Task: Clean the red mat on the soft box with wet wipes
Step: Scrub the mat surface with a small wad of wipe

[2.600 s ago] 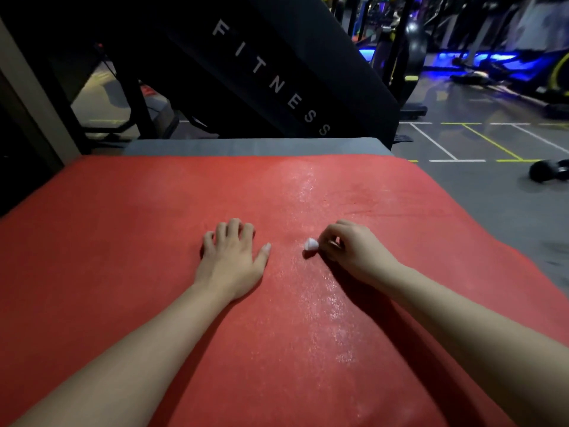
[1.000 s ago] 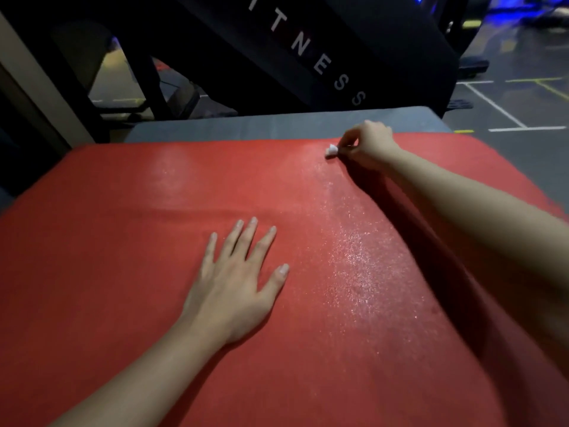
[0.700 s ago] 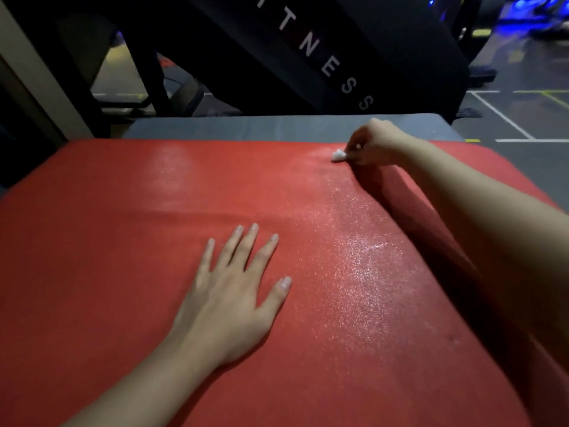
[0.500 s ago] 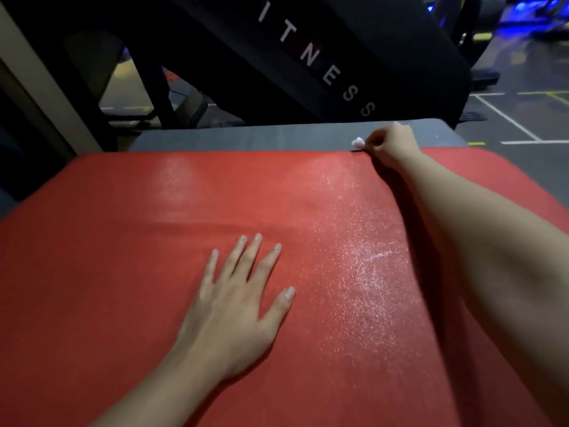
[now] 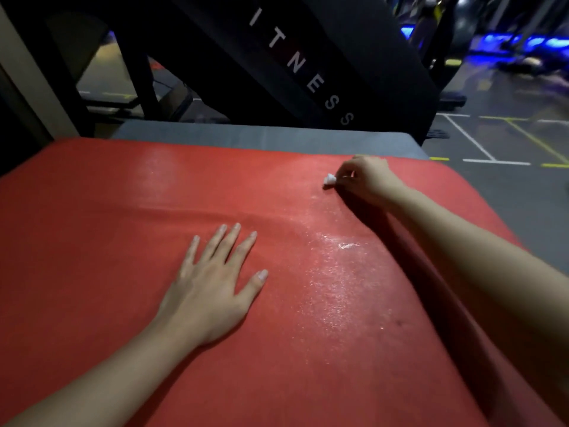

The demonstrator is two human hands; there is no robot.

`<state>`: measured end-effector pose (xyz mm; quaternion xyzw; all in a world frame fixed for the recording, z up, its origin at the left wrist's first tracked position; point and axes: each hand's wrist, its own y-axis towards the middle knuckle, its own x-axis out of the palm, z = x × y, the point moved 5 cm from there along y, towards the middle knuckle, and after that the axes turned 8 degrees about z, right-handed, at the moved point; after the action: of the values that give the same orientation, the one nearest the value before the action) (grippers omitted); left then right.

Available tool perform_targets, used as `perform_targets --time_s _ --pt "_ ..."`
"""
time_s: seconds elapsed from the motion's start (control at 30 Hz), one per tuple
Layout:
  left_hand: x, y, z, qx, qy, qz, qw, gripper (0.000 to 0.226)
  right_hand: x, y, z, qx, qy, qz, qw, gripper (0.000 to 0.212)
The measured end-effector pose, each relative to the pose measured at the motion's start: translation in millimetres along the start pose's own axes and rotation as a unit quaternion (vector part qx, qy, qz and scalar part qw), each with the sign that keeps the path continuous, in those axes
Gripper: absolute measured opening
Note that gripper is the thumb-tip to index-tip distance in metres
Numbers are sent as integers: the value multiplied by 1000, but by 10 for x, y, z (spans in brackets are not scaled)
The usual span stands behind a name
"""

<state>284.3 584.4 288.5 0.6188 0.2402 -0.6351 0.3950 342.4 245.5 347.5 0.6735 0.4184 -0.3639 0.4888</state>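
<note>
The right hand [image 5: 366, 180], pinching a small white wad of wet wipe [image 5: 329, 179], now sits in the upper right of the frame. It has drawn back a little toward the viewer from the far edge of the red foam mat [image 5: 92, 257]; half a second ago the wad is right at the strip of grey soft box [image 5: 264, 138]. 2.6 s ago this hand is at the centre of the frame, just beside the left hand [image 5: 212, 285]. The left hand's fingers, bent at the knuckles then, now lie straight and spread flat on the mat. A shallow crease [image 5: 172, 212] now runs across the mat just above those fingertips.
</note>
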Motion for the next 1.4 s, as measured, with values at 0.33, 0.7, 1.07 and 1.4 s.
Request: perform_targets --time_s 0.33,0.7,1.07,1.4 --pt "-34 36 37 -1 -20 8 1000 89 -305 -1227 -655 -63 100 -112 987 8" --pt "-61 33 31 0 -20 0 1000 76 -277 -1181 -694 70 36 -22 997 11" --pt "-64 39 26 -1 -31 0 1000 75 -622 -2172 -1264 73 3 -190 979 7" --pt "-210 -60 68 21 -51 111 992 68 -694 -2381 -1385 31 71 -181 980 8"
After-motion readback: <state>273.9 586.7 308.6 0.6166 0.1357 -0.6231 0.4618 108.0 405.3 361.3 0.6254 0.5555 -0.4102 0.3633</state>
